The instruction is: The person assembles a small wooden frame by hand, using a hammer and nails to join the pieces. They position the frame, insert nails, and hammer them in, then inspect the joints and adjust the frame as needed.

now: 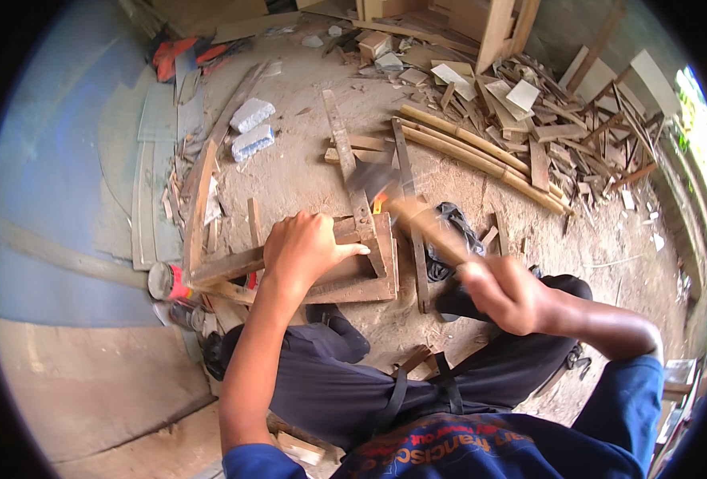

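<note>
My left hand (299, 249) is wrapped over a rail of a rough wooden frame (344, 294), its thumb stretched toward the corner joint. In my right hand (507, 294) is a hammer (435, 231) with a pale wooden handle; its dark head is smeared by motion near that corner. A long wooden strip (339, 132) runs away from me from the joint, with small marks like nail heads near its lower end. Something small and orange (380, 201) shows beside the corner, partly hidden by the hammer. The frame lies in front of my seated legs.
Bamboo poles (481, 160) and a heap of wood scraps (561, 132) lie to the right and far right. Two pale blocks (254, 132) rest at the far left. A red tin (179, 283) stands left of the frame. A black plastic bag (453, 231) lies near my right foot.
</note>
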